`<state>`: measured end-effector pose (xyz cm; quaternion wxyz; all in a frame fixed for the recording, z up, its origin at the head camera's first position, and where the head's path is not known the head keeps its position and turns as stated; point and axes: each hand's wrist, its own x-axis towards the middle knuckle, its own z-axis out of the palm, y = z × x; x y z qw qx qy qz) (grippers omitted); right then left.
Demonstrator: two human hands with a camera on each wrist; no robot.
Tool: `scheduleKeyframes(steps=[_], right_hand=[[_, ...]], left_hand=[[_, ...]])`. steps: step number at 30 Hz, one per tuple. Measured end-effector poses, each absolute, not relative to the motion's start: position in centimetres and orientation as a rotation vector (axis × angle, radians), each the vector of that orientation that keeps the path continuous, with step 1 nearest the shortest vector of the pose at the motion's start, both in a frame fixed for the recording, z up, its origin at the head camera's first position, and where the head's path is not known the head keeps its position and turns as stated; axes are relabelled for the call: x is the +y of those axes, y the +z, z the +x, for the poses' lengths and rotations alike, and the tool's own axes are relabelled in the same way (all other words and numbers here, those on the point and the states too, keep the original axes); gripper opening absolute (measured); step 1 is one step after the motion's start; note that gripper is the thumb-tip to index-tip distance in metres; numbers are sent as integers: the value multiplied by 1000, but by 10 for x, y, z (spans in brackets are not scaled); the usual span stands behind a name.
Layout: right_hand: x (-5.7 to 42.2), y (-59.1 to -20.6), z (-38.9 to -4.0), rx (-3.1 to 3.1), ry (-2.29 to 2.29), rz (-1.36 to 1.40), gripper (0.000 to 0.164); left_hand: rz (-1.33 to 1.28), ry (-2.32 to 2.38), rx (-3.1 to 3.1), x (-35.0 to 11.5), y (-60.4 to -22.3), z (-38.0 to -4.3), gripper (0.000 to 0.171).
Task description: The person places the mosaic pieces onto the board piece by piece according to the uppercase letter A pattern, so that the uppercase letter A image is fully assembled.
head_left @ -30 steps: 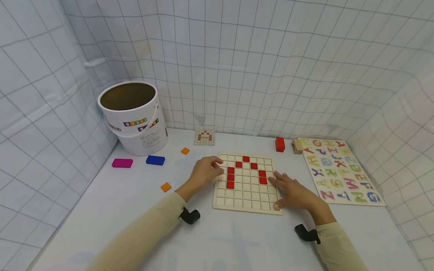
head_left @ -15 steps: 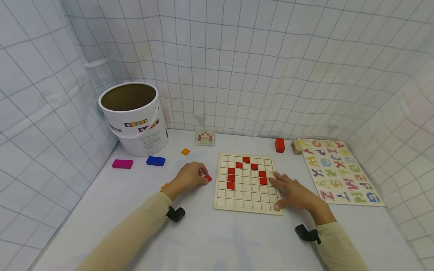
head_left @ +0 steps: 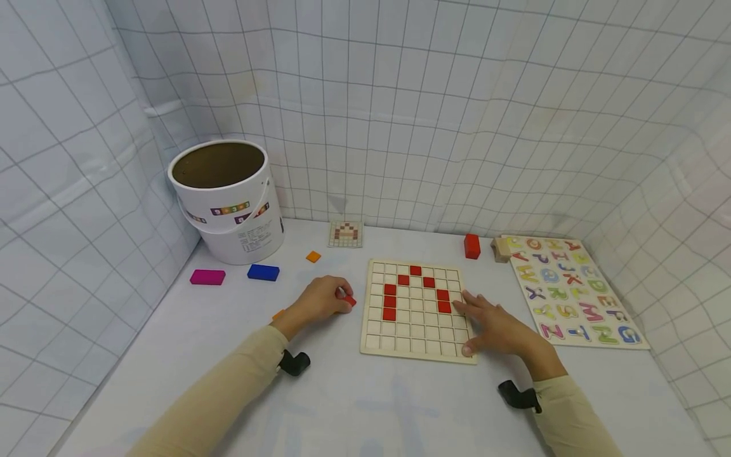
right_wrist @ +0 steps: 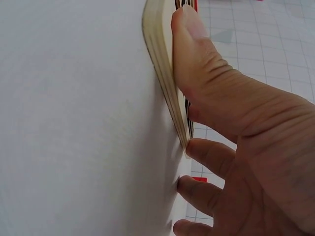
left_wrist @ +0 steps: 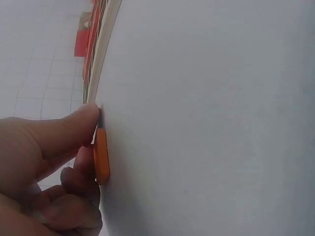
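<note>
The left hand [head_left: 322, 297] pinches a red square tile [head_left: 350, 301] between thumb and fingers, low over the bench [head_left: 342, 406] just left of the gridded wooden board [head_left: 411, 353]; a fingertip hold probably suits so thin and small a piece. The right hand [head_left: 493, 324] grips nothing: its fingers are spread, thumb and fingertips resting along the board's right edge, which likely keeps it from sliding. Eight red tiles [head_left: 415, 270] lie in the squares as a peaked outline, its left leg one tile longer than its right. A small pattern card [head_left: 345, 235] showing a similar shape lies at the far side, perhaps there to stay readable past both hands. An orange tile [head_left: 313, 256] lies far left of the board, another partly hidden by the left wrist. The blue block [head_left: 263, 272] and magenta block [head_left: 207, 277] lie near the white bucket [head_left: 251, 231], apparently out of the way
</note>
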<state>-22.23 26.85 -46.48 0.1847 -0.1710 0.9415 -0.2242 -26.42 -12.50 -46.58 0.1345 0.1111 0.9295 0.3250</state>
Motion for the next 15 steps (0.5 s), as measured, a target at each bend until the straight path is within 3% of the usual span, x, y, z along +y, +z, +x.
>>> scheduleKeyframes(steps=[15], right_hand=[[268, -461, -221, 2648, -657, -490, 109]], left_hand=[[382, 1200, 2679, -122, -464, -267, 21]])
